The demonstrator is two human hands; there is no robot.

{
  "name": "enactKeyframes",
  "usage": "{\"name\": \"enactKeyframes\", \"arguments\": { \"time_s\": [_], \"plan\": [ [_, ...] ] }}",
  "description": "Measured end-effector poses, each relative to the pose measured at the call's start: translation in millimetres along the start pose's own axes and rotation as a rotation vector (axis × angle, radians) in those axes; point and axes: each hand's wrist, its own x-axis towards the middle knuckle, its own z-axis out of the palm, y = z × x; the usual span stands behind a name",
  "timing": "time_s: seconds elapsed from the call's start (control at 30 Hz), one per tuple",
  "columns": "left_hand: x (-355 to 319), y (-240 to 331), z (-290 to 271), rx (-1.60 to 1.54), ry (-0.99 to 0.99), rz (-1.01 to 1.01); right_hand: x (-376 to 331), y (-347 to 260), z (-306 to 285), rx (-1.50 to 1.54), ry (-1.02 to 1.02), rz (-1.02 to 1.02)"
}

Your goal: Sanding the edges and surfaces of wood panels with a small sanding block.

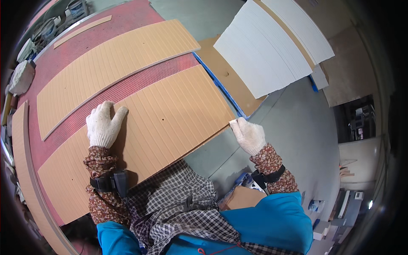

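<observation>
Across the near side of the table lies a tan grooved board (182, 110) with a few small dark holes. My left hand (104, 123), in a white knit glove, rests on this board near its far edge, thumb spread from the fingers. At the board's right near corner, my gloved right hand (248, 135) is closed with fingertips pinched against the edge. A small pale piece shows at those fingertips, too little visible to name. Beyond lies a second tan grooved board (119, 70), parallel and apart from the first.
Red mesh covering (144, 80) shows on the table between the boards. A thin tan strip (83, 31) lies at the far left, and a long board (32, 170) along the left side. Stacked white sheets (263, 51) stand on brown board (231, 74) to the right. Grey floor (293, 123) lies beyond.
</observation>
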Motion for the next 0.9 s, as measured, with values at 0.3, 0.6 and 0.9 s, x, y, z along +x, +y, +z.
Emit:
{"name": "enactKeyframes", "arguments": {
  "time_s": [0.3, 0.6, 0.9],
  "plan": [
    [-3, 5, -7, 0.019, -0.005, -0.040, 41, -8, 0, -0.084, -0.032, -0.085],
    [0, 10, -3, 0.005, -0.012, -0.052, 201, -33, 4, -0.066, -0.153, 0.016],
    [1, 4, -4, -0.005, -0.039, -0.044, 250, -41, 19, 0.003, -0.034, -0.005]
  ]
}}
